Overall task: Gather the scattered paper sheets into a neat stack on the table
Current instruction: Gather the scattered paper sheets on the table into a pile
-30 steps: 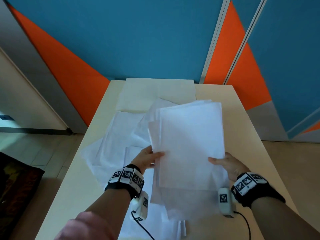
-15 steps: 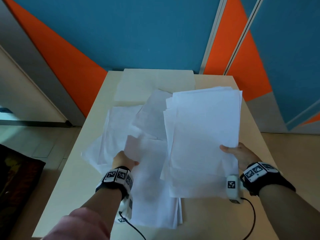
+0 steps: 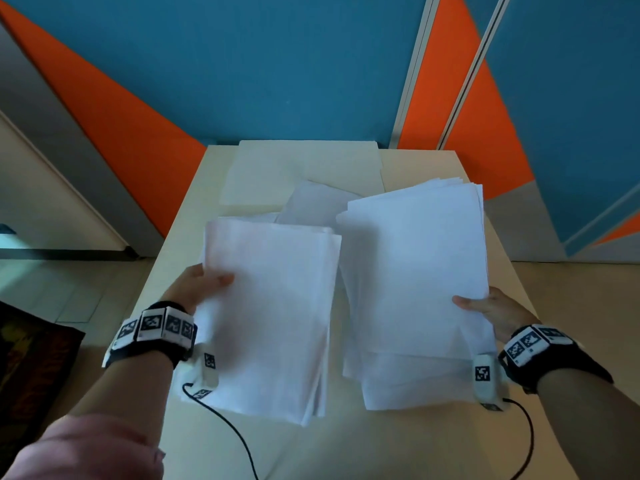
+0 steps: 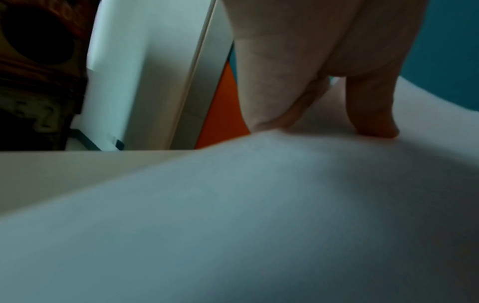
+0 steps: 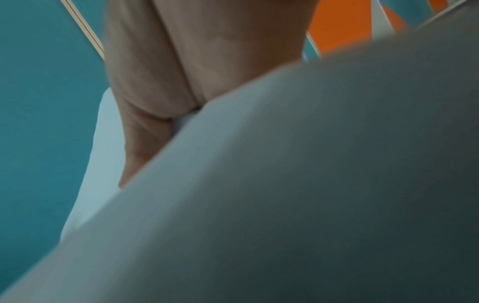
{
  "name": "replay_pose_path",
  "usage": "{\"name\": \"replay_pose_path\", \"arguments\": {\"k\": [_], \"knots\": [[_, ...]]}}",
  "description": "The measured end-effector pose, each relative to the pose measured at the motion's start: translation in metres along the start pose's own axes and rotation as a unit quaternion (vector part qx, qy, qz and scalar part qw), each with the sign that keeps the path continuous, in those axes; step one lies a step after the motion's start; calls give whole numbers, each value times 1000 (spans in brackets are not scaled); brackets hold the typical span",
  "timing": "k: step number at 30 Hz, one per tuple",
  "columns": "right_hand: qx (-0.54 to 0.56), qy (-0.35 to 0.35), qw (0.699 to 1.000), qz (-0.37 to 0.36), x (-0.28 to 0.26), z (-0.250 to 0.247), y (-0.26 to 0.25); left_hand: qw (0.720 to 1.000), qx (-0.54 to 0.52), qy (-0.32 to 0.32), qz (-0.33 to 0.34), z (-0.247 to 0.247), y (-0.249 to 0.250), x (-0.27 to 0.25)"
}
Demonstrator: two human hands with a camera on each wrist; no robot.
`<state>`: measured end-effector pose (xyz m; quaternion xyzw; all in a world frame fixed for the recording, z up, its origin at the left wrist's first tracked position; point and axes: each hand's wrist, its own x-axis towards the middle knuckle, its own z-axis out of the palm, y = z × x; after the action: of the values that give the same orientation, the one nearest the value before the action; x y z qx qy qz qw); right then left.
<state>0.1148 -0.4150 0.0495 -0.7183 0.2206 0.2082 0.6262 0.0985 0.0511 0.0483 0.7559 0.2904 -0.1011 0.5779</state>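
My left hand (image 3: 204, 284) grips the left edge of a bundle of white sheets (image 3: 273, 313), thumb on top, lifted over the table's left half. In the left wrist view the same left bundle (image 4: 233, 215) fills the lower frame, and the left hand's thumb (image 4: 373, 114) presses on it. My right hand (image 3: 485, 308) holds a second bundle (image 3: 415, 271) by its right edge, on the right. That right bundle (image 5: 311, 184) fills the right wrist view, with my right hand (image 5: 145, 143) clamped on its edge. One loose sheet (image 3: 315, 204) lies behind, between the two bundles.
The beige table (image 3: 346, 445) is long and narrow, with its far end against a blue and orange wall (image 3: 277, 64). A pale flat board or mat (image 3: 304, 168) lies at the far end. Thin black cables (image 3: 225, 427) trail from both wrist cameras over the near tabletop.
The left hand has gathered the spread sheets on the left into a bundle and lifted them. The right hand keeps its bundle on the right, about where it was half a second ago.
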Motion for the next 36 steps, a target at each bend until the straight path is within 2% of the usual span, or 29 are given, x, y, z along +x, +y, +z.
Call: {"name": "replay_pose_path", "arguments": {"k": [5,9,12,14,17,20,26,28,31,34,36], "knots": [[21,-29,999,-9,-1,22,-5,999,-19,-29,17,55,11,1],[32,-52,998,-27,3,33,-5,998,-29,-47,1,101,6,0],[47,-65,997,-9,1,42,-11,996,-55,-75,-2,130,4,0],[47,-67,997,14,5,43,-10,996,-53,-69,-2,148,7,0],[24,-96,995,-2,6,40,-13,999,-19,-22,-13,166,17,4],[-2,-129,991,-18,11,35,-11,1000,-17,-13,-6,175,23,11],[44,-88,995,-24,31,13,1,997,-67,-45,-4,184,36,36],[70,-77,994,-25,34,1,1,999,-25,-12,25,177,40,50],[97,-43,994,-23,38,-19,0,983,142,98,63,160,47,75],[131,-34,990,-29,42,-33,3,952,241,182,46,148,53,92],[137,-35,990,-30,47,-40,7,944,272,186,14,146,56,102]]}}
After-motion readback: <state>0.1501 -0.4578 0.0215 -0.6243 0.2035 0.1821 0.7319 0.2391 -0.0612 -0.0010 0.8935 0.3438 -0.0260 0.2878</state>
